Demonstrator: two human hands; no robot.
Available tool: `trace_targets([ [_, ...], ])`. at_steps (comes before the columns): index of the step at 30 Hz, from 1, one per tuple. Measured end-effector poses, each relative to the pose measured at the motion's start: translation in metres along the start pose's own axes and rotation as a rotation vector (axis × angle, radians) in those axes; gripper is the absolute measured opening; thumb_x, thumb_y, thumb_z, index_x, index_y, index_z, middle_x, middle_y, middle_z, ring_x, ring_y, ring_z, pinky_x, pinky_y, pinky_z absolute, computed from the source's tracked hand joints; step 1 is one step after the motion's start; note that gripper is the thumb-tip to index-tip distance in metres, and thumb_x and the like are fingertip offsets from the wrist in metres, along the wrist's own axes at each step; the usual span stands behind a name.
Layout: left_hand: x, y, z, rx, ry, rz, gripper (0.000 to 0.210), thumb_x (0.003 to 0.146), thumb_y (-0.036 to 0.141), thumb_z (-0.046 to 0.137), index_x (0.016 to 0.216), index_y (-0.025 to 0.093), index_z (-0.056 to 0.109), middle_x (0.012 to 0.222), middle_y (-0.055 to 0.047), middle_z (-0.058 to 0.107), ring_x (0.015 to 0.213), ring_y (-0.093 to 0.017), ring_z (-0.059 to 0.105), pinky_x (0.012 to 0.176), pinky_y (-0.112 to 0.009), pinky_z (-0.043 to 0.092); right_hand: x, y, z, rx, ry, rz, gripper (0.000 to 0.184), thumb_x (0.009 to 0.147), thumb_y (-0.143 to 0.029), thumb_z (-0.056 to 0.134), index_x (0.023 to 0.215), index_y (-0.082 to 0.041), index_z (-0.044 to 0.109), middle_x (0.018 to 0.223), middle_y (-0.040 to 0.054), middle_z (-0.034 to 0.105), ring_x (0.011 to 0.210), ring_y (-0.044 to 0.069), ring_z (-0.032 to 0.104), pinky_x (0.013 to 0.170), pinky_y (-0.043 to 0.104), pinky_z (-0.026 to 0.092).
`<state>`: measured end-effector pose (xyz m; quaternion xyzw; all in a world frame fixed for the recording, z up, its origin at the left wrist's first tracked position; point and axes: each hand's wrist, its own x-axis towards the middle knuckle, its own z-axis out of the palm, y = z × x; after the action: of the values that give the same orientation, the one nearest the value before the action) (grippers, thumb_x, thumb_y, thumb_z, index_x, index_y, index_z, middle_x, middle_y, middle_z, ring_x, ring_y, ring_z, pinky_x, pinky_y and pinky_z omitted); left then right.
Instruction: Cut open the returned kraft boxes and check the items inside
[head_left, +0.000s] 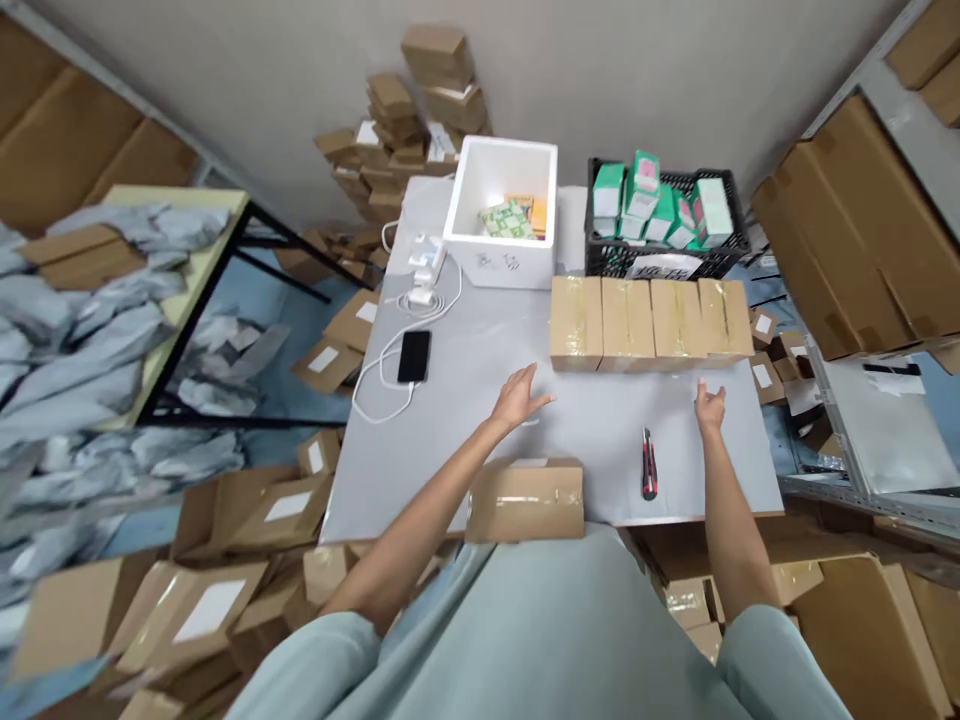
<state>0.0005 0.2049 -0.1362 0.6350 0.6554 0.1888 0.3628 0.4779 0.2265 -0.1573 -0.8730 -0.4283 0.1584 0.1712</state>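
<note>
On the grey table (480, 350) stands a row of several taped cardboard boxes (628, 325), side by side. My left hand (517, 398) is over the table, left of and in front of the row, fingers spread and holding nothing. Close to the row's right front corner is my right hand (709, 408), empty, with its fingers apart. Between my hands and nearer to me lies a red and black utility knife (649, 465). Another taped cardboard box (526, 502) sits at the table's front edge against my body.
Behind the row stands a black crate (615, 262) of green and white boxes. Beside it is a white foam box (499, 262) with small packets. A phone (414, 357) and white cables lie left. Parcels crowd the floor and a side table (180, 290); a shelf (885, 430) borders the right.
</note>
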Motion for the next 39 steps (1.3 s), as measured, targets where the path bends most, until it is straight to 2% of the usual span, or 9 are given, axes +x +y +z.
trace_targets([
  [3,-0.087,-0.046,0.000,-0.057,0.026,-0.116,0.087,0.100,0.071,0.065,0.163,0.013,0.055,0.171,-0.022,0.056,0.164,-0.038,0.049,0.139,-0.052,0.034,-0.098,0.035,0.035,-0.036,-0.193,-0.004,0.084,0.100,-0.067,0.060,0.155,-0.003,0.054,0.125,0.0257,0.079,0.122,0.040,0.075,0.105,0.046,0.058],
  [6,-0.168,-0.077,0.002,-0.162,0.040,-0.324,0.090,0.102,0.076,0.053,0.163,0.011,0.055,0.172,-0.023,0.055,0.163,-0.038,0.051,0.137,-0.054,0.038,-0.176,0.061,0.051,-0.075,-0.259,-0.026,0.077,0.091,-0.059,0.076,0.147,-0.009,0.060,0.143,0.0294,0.069,0.137,0.042,0.065,0.112,0.049,0.054],
  [9,-0.222,-0.087,0.009,-0.301,0.042,-0.419,0.088,0.103,0.078,0.045,0.161,0.013,0.057,0.169,-0.021,0.059,0.160,-0.037,0.055,0.134,-0.053,0.043,-0.207,0.069,0.049,-0.083,-0.251,-0.008,0.058,0.092,-0.043,0.070,0.140,-0.010,0.064,0.145,0.0314,0.065,0.140,0.043,0.060,0.115,0.053,0.051],
  [12,-0.246,-0.083,0.016,-0.413,0.081,-0.424,0.083,0.104,0.077,0.045,0.155,0.014,0.063,0.164,-0.020,0.065,0.156,-0.037,0.057,0.132,-0.053,0.045,-0.207,0.065,0.042,-0.078,-0.269,-0.025,0.046,0.091,-0.038,0.067,0.129,-0.013,0.070,0.136,0.0266,0.071,0.133,0.039,0.064,0.115,0.050,0.051],
  [16,-0.254,-0.075,0.020,-0.483,0.155,-0.460,0.080,0.102,0.078,0.054,0.150,0.015,0.066,0.163,-0.020,0.065,0.158,-0.039,0.054,0.134,-0.054,0.043,-0.221,0.044,0.037,0.266,-0.402,0.024,0.042,0.083,-0.048,0.074,0.113,-0.018,0.074,0.116,0.0157,0.079,0.119,0.033,0.070,0.104,0.043,0.058],
  [21,-0.260,-0.060,0.025,-0.679,0.084,-0.434,0.081,0.097,0.077,0.067,0.156,0.021,0.062,0.168,-0.016,0.061,0.159,-0.038,0.054,0.134,-0.050,0.044,-0.276,0.010,0.043,0.644,-0.710,0.158,0.049,0.076,-0.064,0.080,0.098,-0.021,0.071,0.084,0.0053,0.078,0.083,0.025,0.075,0.074,0.034,0.061],
  [25,-0.260,-0.042,0.035,-0.797,0.073,-0.411,0.095,0.090,0.064,0.084,0.168,0.024,0.048,0.164,-0.014,0.064,0.151,-0.036,0.061,0.129,-0.050,0.051,-0.293,-0.006,0.043,0.756,-0.728,0.116,0.049,0.072,-0.061,0.083,0.099,-0.023,0.068,0.080,-0.0005,0.075,0.079,0.020,0.070,0.071,0.030,0.054],
  [34,-0.213,0.002,0.069,-0.783,0.013,-0.134,0.115,0.092,0.053,0.084,0.180,0.024,0.017,0.177,-0.018,0.046,0.162,-0.033,0.049,0.135,-0.049,0.041,-0.215,-0.010,0.016,0.626,-0.526,0.041,0.041,0.075,-0.058,0.074,0.095,-0.023,0.066,0.083,-0.0006,0.071,0.080,0.019,0.064,0.068,0.029,0.048],
  [39,-0.198,0.003,0.091,-0.778,0.008,-0.113,0.116,0.093,0.058,0.083,0.182,0.027,0.017,0.179,-0.017,0.044,0.168,-0.035,0.041,0.138,-0.053,0.036,-0.187,-0.013,0.008,0.579,-0.559,0.033,0.038,0.077,-0.051,0.073,0.098,-0.020,0.069,0.078,-0.0025,0.069,0.075,0.017,0.061,0.063,0.027,0.046],
])
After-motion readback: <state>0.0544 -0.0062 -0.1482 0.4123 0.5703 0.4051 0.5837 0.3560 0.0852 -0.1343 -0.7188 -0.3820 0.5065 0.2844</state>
